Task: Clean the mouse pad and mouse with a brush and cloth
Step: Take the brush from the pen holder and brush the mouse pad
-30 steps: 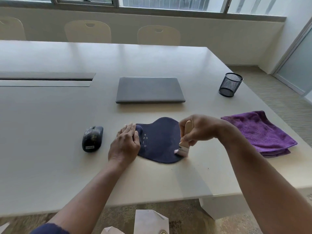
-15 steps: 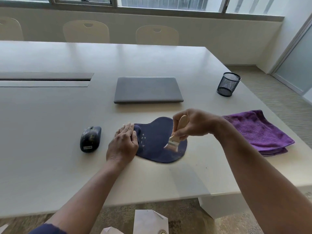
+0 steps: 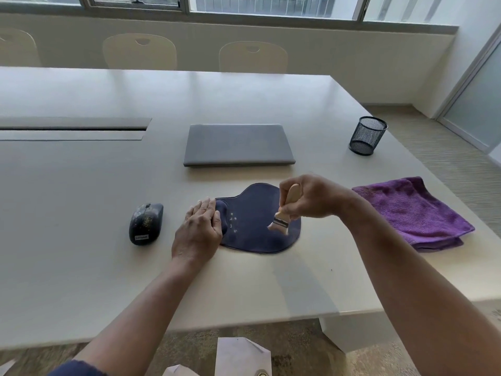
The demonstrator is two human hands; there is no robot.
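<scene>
A dark blue mouse pad lies on the white table, with pale specks near its wrist rest. My left hand lies flat on the pad's left end, fingers straight, pressing it down. My right hand grips the wooden handle of a small brush, whose pale bristles point down-left onto the pad's right half. A dusty black mouse sits left of the pad, apart from both hands. A folded purple cloth lies to the right.
A shut grey laptop lies behind the pad. A black mesh pen cup stands at the back right. The table's front edge runs close below my forearms. Chairs line the far side. White paper bags stand on the floor.
The brush has swung from the pad's lower right edge up and leftward across the pad. My left hand has stayed on the pad's left end.
</scene>
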